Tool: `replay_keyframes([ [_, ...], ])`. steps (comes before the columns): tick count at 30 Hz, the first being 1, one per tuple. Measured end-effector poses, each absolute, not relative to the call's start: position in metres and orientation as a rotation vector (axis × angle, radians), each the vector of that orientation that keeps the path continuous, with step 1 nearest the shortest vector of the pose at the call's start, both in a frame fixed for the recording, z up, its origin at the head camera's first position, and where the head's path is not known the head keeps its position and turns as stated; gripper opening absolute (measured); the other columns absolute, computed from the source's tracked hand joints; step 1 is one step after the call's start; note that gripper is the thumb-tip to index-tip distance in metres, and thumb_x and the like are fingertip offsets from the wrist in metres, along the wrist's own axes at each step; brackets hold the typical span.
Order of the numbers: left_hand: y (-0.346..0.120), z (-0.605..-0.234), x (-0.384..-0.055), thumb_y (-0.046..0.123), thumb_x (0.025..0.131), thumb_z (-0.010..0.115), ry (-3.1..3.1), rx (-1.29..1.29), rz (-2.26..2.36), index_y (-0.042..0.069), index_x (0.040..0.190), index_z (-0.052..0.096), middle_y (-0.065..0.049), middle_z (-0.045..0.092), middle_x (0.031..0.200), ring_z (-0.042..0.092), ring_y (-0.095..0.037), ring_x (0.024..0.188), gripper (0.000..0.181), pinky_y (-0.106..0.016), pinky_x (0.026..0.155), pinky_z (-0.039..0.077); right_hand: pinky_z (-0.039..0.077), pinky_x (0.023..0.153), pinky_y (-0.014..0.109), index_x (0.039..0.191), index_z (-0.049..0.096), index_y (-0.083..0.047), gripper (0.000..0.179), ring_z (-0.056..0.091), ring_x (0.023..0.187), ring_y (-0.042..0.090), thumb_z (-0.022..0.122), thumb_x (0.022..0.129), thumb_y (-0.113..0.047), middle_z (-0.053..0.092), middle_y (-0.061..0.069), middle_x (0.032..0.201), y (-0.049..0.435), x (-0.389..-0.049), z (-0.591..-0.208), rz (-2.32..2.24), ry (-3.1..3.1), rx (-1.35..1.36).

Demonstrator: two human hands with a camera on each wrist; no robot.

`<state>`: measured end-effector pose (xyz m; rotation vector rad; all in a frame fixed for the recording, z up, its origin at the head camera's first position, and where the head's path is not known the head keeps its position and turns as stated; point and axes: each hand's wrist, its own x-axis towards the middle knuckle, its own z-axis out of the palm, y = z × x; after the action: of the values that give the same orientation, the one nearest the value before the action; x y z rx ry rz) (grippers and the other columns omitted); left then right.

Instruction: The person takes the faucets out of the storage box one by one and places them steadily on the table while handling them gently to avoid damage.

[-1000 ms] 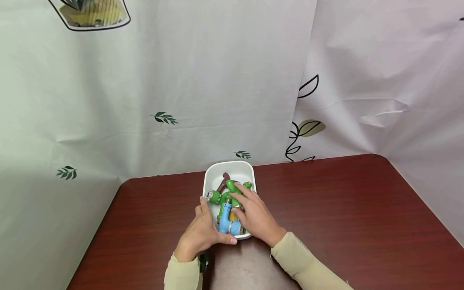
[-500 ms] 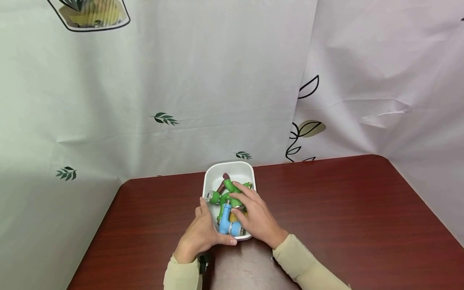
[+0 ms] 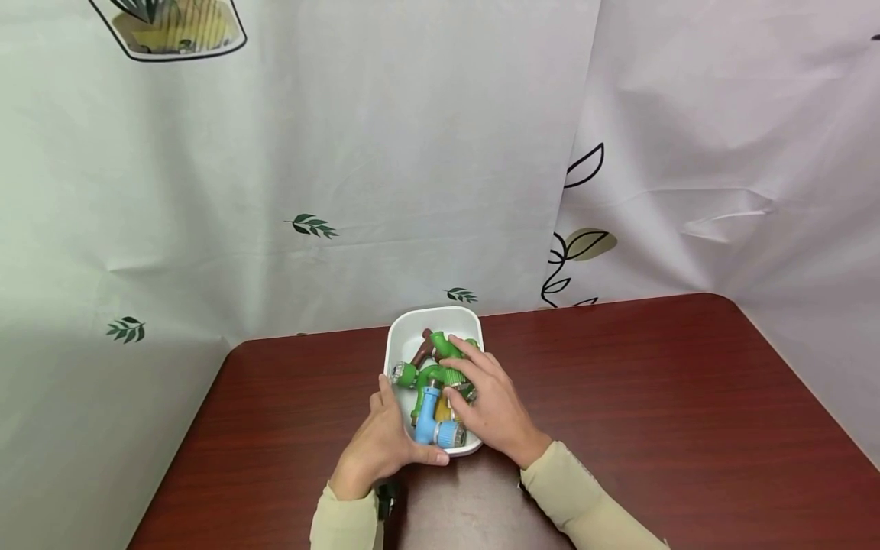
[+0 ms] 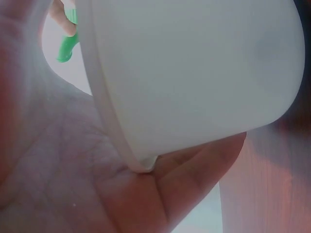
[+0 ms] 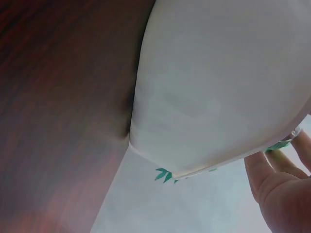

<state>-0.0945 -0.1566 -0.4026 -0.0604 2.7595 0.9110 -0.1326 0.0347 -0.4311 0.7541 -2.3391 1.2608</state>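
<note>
A white plastic tub (image 3: 406, 336) stands near the back edge of the table, with several tap-like plastic fittings inside. My left hand (image 3: 382, 438) holds its front left corner, fingers along the left wall and thumb across the front rim. Over the right wall, my right hand (image 3: 496, 409) reaches in and grips a green tap-like fitting (image 3: 447, 347) with a ribbed collar between thumb and fingers. Beneath lie another green fitting (image 3: 424, 386), a brown one (image 3: 421, 353), a partly hidden yellow one (image 3: 442, 409) and a blue one (image 3: 425, 424) at the front.
The dark red wooden table (image 3: 653, 397) extends to both sides of the tub. Right behind its back edge hangs a pale curtain (image 3: 412, 153) with leaf prints. The tub's outer wall (image 5: 214, 82) fills much of the right wrist view.
My right hand has shifted slightly right, and the green fitting under its fingers has moved and turned with it, uncovering more of the yellow one. The left hand and the tub stay put.
</note>
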Motion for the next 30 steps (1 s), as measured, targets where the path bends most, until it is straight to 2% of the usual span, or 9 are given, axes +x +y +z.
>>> replay_keyframes([
  [14,-0.157,-0.403,-0.095,0.05,0.05,0.099,2.754,-0.068,0.924,-0.012,0.154,-0.004,-0.036,0.03,0.147,0.052,-0.043,0.122,0.159,-0.053,0.097,0.047,0.049,0.094,0.045,0.115,0.072,-0.007,0.032,0.055,0.119,0.024,0.074,0.083,-0.005,0.05,0.006,0.15,0.041,-0.138,-0.426,1.221,-2.192,0.715],
  [18,-0.157,-0.404,-0.095,0.05,0.049,0.099,2.75,-0.081,0.924,-0.011,0.155,-0.004,-0.034,0.031,0.147,0.053,-0.042,0.12,0.16,-0.053,0.097,0.047,0.048,0.096,0.046,0.116,0.072,-0.008,0.034,0.054,0.122,0.024,0.074,0.083,-0.004,0.05,0.004,0.151,0.046,-0.14,-0.425,1.24,-2.194,0.694],
  [25,-0.158,-0.404,-0.095,0.05,0.049,0.099,2.755,-0.075,0.91,-0.012,0.155,-0.005,-0.035,0.031,0.146,0.053,-0.042,0.119,0.161,-0.053,0.096,0.047,0.047,0.097,0.048,0.117,0.072,-0.007,0.034,0.053,0.123,0.025,0.074,0.083,-0.005,0.05,0.009,0.15,0.054,-0.145,-0.425,1.225,-2.205,0.66],
  [30,-0.157,-0.405,-0.096,0.051,0.049,0.099,2.754,-0.075,0.908,-0.012,0.155,-0.005,-0.035,0.031,0.147,0.054,-0.041,0.119,0.161,-0.053,0.096,0.047,0.046,0.098,0.047,0.117,0.072,-0.007,0.034,0.053,0.123,0.025,0.074,0.083,-0.004,0.049,0.004,0.151,0.058,-0.146,-0.425,1.231,-2.219,0.615],
])
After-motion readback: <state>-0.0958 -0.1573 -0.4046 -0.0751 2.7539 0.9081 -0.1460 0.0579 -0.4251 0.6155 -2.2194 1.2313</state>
